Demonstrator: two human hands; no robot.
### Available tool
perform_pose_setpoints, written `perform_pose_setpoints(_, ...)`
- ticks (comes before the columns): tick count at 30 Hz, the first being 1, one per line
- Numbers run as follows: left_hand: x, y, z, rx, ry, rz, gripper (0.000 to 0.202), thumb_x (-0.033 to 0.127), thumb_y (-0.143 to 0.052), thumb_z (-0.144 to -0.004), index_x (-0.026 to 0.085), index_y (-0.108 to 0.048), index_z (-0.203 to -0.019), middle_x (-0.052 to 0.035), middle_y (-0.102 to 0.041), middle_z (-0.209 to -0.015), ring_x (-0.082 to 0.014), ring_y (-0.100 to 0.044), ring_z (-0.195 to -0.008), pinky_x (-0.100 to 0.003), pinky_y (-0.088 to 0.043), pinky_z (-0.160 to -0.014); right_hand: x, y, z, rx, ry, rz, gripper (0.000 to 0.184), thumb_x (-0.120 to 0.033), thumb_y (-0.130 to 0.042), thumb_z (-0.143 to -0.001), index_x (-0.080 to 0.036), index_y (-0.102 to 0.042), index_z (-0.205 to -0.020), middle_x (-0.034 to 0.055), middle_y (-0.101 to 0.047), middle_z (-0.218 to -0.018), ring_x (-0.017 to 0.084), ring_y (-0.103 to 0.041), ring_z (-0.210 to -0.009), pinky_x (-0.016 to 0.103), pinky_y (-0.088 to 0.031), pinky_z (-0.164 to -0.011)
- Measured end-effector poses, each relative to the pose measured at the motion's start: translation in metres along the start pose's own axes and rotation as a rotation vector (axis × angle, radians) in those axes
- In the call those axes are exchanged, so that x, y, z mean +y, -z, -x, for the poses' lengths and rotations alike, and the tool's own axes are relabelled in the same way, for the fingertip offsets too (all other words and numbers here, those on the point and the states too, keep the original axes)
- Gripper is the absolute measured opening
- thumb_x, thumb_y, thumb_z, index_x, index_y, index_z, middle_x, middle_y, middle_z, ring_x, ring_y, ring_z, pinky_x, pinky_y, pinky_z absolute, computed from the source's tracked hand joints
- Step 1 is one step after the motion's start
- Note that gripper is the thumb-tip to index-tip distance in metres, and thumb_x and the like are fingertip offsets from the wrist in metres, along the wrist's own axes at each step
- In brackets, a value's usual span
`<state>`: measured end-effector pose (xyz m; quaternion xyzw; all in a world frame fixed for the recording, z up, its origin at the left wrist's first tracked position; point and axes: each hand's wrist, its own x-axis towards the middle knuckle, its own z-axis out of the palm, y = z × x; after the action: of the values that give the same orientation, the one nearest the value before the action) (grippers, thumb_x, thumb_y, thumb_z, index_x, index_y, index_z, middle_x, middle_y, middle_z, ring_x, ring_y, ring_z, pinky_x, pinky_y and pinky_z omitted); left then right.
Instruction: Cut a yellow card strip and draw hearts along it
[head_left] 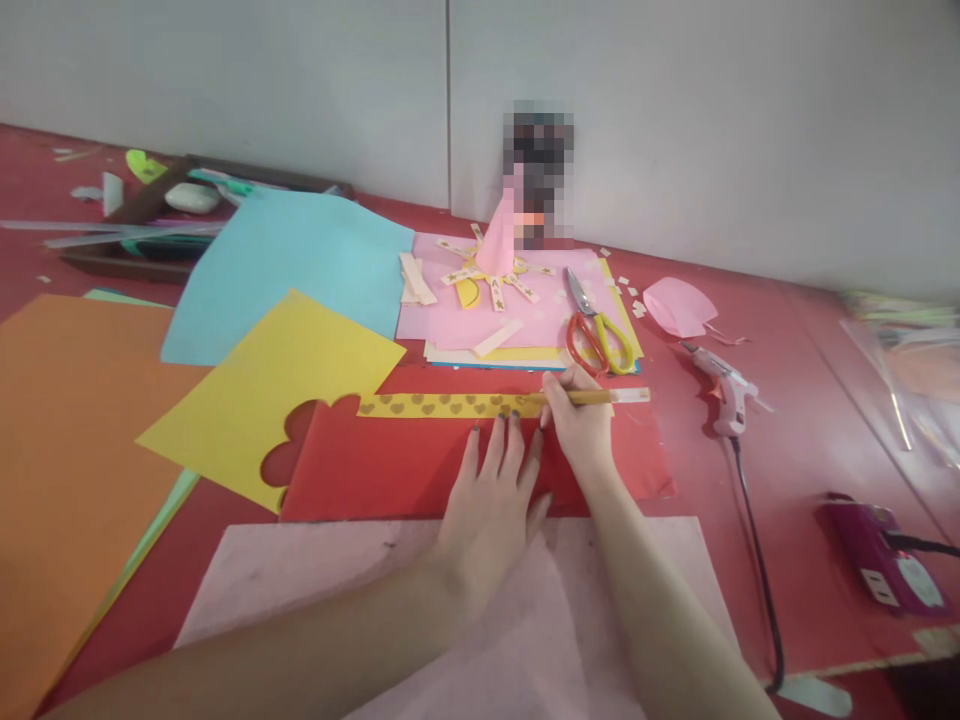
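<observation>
A yellow paper strip [442,405] with a row of hearts drawn along it lies across a red sheet [390,465]. My left hand [495,490] rests on the red sheet with fingers spread, its fingertips touching the strip's lower edge. In my right hand [581,430] is a gold pen with a clear end [630,396], gripped between the fingers. The pen's tip points left onto the strip, just past the last clear hearts. Below the red sheet lies a pale pink sheet [247,570], partly under my forearms.
Scissors [596,325] lie on stacked coloured paper [450,330], beside a pink cone [497,240] with lettered tabs. A glue gun [724,390] with a cord is at right, near a purple power socket box [885,560]. Yellow [300,350], blue [300,260] and orange sheets [82,450] overlap at left.
</observation>
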<state>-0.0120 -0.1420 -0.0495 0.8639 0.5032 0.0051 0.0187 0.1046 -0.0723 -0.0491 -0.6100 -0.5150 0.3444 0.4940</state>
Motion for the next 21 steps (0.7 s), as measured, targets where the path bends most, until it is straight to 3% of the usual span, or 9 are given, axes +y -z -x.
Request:
perform_pose_setpoints(15, -0.0004, 0.0052, -0.0018, -0.025, -0.011, -0.020, 0.052, 0.038, -0.022, -0.090, 0.011, -0.041, -0.130, -0.0160, -0.043, -0.135, -0.0301, -0.031, -0.128, -0.049, -0.026, -0.103, -0.0016, -0.0012, 0.0013, -0.022, 0.038, 0.066, 0.028, -0.028, -0.047, -0.081, -0.022, -0.035, -0.057, -0.0096, -0.041, -0.038, 0.008, -0.043, -0.037, 0.022, -0.041, -0.051)
perform_pose_setpoints(21, 0.0001, 0.0035, -0.0011, -0.006, 0.001, -0.004, 0.053, 0.039, -0.024, -0.089, 0.011, -0.038, -0.132, -0.0157, -0.042, -0.135, -0.0302, -0.030, -0.129, -0.049, -0.025, -0.103, -0.0020, -0.0005, 0.0012, 0.000, 0.005, 0.054, 0.027, -0.026, -0.048, -0.079, -0.022, -0.034, -0.056, -0.0095, -0.039, -0.039, 0.008, -0.040, -0.036, 0.022, -0.038, -0.045)
